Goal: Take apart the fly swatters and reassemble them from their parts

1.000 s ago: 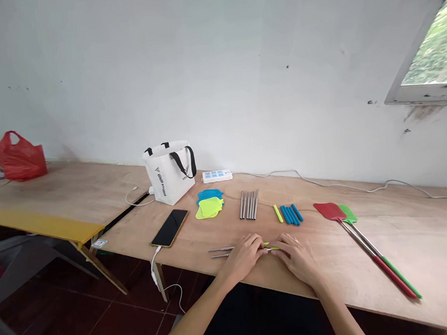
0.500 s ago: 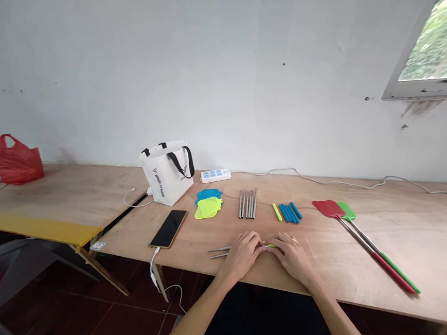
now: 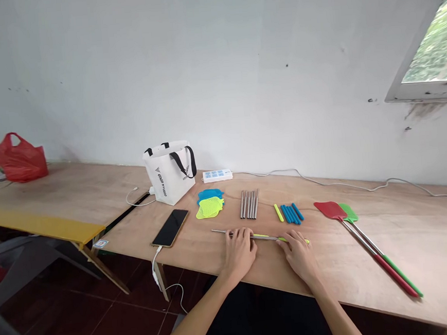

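Observation:
My left hand (image 3: 240,251) and my right hand (image 3: 300,254) rest on the plywood table (image 3: 389,257), both closed round a thin metal rod with a yellow-green handle (image 3: 265,236). The rod lies flat, its bare steel tip pointing left past my left hand and its handle end showing right of my right hand. Just beyond lie a row of several steel rods (image 3: 249,204), one yellow-green grip (image 3: 278,212) and several blue grips (image 3: 292,213). Blue and yellow swatter heads (image 3: 210,204) lie left of the rods.
Two finished swatters, red (image 3: 363,239) and green (image 3: 385,250), lie at the right. A phone (image 3: 170,227) on a cable, a white tote bag (image 3: 170,171) and a power strip (image 3: 217,175) sit at the left and back. A red plastic bag (image 3: 19,158) is far left.
The rod has been drawn out longer and shifted away from me; my hands have spread apart along it. The two short steel tips that showed left of my left hand are gone.

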{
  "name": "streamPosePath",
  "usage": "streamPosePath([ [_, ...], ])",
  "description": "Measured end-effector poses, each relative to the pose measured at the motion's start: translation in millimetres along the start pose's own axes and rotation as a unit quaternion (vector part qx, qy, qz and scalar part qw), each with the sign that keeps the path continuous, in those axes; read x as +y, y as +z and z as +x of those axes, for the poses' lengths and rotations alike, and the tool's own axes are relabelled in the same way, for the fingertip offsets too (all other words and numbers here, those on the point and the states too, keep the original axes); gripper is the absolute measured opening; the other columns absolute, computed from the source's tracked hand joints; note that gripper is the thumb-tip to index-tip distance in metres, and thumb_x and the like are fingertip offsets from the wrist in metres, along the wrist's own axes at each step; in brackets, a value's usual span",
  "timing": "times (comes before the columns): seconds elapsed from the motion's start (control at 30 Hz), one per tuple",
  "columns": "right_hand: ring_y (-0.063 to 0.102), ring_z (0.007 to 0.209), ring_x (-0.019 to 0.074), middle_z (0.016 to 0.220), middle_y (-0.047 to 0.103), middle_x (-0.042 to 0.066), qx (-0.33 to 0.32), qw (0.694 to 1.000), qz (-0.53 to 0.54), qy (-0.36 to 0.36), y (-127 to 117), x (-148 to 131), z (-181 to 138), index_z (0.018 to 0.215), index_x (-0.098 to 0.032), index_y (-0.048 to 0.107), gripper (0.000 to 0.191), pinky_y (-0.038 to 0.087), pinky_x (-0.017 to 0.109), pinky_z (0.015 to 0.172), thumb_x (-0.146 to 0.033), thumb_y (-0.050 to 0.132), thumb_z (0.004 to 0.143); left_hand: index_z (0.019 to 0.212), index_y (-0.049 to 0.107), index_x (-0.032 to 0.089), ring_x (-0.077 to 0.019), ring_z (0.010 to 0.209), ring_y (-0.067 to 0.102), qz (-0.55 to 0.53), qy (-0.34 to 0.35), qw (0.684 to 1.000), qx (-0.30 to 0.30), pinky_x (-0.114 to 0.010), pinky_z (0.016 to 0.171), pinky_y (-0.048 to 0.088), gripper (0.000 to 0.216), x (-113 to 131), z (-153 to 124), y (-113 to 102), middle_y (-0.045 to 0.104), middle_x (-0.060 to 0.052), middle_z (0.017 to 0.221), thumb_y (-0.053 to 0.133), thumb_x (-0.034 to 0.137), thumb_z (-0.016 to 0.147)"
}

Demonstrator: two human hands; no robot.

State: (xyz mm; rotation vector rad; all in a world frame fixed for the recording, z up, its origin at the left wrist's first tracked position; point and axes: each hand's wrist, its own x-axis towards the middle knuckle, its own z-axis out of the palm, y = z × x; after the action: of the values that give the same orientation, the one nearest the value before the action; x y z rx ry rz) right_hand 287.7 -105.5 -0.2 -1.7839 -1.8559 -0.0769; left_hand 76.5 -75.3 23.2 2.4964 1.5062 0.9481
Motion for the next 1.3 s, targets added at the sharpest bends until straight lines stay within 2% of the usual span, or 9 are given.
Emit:
streamPosePath([
  [0.17,0.064,0.094,0.0230,0.094,0.068,0.004,-0.008,0.999,0.038,-0.003,-5,-2,1,0.096,-0.027,0.072,0.033,0.047,0.035,0.080,-0.044,0.045,0.101,0.103,0.057,0.023,-0.0227,0.103,0.062,-0.015,0.034,0.999,-0.035,-0.044,0.100,0.039,0.020,-5,1,3,0.070,-0.002,0.107,0.051,0.006,0.095],
  [0.33,0.067,0.077,0.0209,0.087,0.069,0.003,-0.030,0.994,0.103,-0.019,-11,-9,0,0.098,-0.029,0.073,0.037,0.049,0.032,0.067,-0.052,0.044,0.101,0.104,0.062,0.023,-0.0215,0.101,0.063,-0.074,0.054,0.993,-0.073,-0.038,0.090,0.045,0.014,-6,2,-1,0.072,-0.002,0.108,0.052,0.013,0.101],
  [0.57,0.069,0.094,0.0223,0.105,0.072,0.006,-0.084,0.976,0.181,-0.083,-12,-15,-1,0.112,-0.030,0.072,0.035,0.055,0.034,0.082,-0.044,0.041,0.103,0.105,0.066,0.023,-0.0191,0.103,0.064,-0.123,0.105,0.983,-0.088,-0.034,0.092,0.047,0.009,-3,3,-4,0.072,0.000,0.109,0.058,0.021,0.102],
  [0.77,0.068,0.096,0.0226,0.106,0.070,0.005,-0.086,0.977,0.183,-0.073,-10,-13,0,0.108,-0.029,0.071,0.030,0.055,0.035,0.084,-0.041,0.044,0.102,0.102,0.064,0.024,-0.0185,0.103,0.064,-0.110,0.086,0.988,-0.072,-0.034,0.093,0.043,0.005,-2,4,-3,0.071,0.001,0.107,0.063,0.029,0.100],
  [0.87,0.068,0.091,0.0225,0.103,0.070,0.005,-0.065,0.982,0.170,-0.058,-8,-12,0,0.105,-0.028,0.068,0.028,0.055,0.034,0.079,-0.045,0.046,0.102,0.099,0.062,0.023,-0.0204,0.103,0.062,-0.090,0.060,0.993,-0.047,-0.037,0.095,0.041,0.016,-1,4,-3,0.070,0.000,0.107,0.067,0.038,0.097],
  [1.0,0.066,0.092,0.0221,0.100,0.068,0.004,-0.042,0.985,0.152,-0.065,-6,-11,0,0.098,-0.028,0.066,0.027,0.055,0.034,0.080,-0.048,0.048,0.101,0.090,0.060,0.021,-0.0224,0.098,0.061,-0.045,0.021,0.998,-0.036,-0.041,0.092,0.040,0.028,-1,3,-2,0.069,-0.002,0.100,0.058,0.046,0.101],
  [1.13,0.064,0.102,0.0233,0.106,0.066,0.005,-0.040,0.987,0.107,-0.109,-6,-11,-1,0.094,-0.028,0.068,0.024,0.053,0.038,0.090,-0.045,0.052,0.100,0.090,0.062,0.021,-0.0219,0.097,0.062,-0.047,0.044,0.996,-0.068,-0.039,0.089,0.042,0.029,-1,2,0,0.069,-0.002,0.099,0.054,0.045,0.103],
  [1.3,0.059,0.122,0.0256,0.132,0.063,0.006,-0.043,0.986,0.097,-0.126,-5,-13,-1,0.105,-0.030,0.070,0.023,0.048,0.044,0.102,-0.042,0.051,0.101,0.104,0.067,0.023,-0.0196,0.106,0.063,-0.083,0.099,0.987,-0.096,-0.035,0.094,0.045,0.013,-2,2,0,0.070,-0.001,0.110,0.058,0.032,0.103],
])
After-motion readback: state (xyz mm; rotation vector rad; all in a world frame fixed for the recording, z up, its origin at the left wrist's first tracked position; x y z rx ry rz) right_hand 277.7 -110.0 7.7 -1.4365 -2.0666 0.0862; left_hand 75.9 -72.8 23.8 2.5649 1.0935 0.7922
